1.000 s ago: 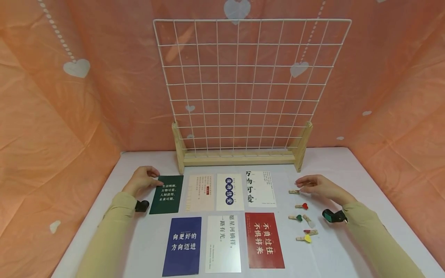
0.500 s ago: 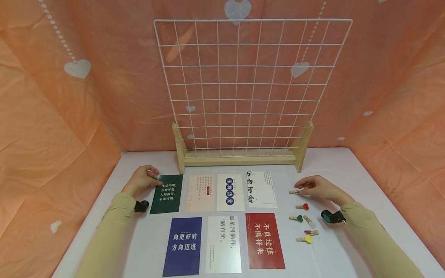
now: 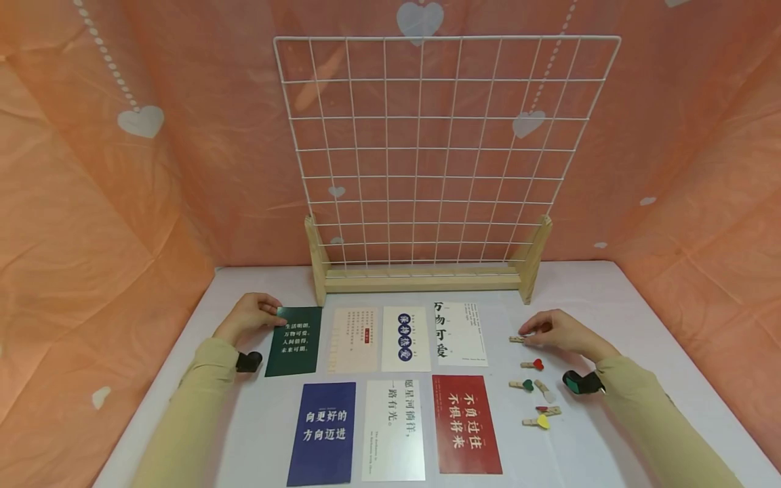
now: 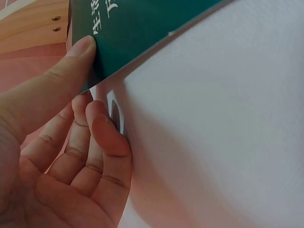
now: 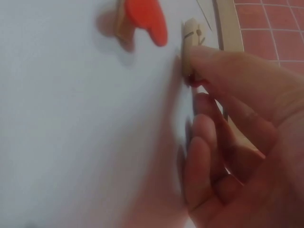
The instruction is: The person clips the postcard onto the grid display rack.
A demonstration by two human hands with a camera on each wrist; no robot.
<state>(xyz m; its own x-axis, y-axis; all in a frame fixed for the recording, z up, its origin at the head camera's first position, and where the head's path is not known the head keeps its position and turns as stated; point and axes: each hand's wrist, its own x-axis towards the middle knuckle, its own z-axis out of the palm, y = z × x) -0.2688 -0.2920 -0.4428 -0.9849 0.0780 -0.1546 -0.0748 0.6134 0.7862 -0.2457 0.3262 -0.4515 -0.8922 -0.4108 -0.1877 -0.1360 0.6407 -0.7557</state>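
The left hand (image 3: 249, 318) pinches the upper left corner of a dark green card (image 3: 295, 349). In the left wrist view the thumb of that hand (image 4: 71, 128) lies on top of the green card (image 4: 133, 33), whose edge is lifted off the cloth, with the other fingers curled below. At the right, the right hand (image 3: 558, 332) pinches a small wooden clothespin (image 3: 516, 339). Close up in the right wrist view, its thumb presses on the clothespin (image 5: 189, 52), which has a dark red part at its lower end.
Several other cards, including a blue one (image 3: 322, 434) and a red one (image 3: 466, 425), lie in two rows. Near the right hand are several clothespins, one with a red heart (image 3: 537, 364), one with a yellow heart (image 3: 543, 421). A white wire grid (image 3: 450, 149) stands behind on a wooden base (image 3: 421, 280).
The whole head view has shifted slightly. The green card's upper edge has risen a little at the left hand. The right hand stays at the same clothespin.
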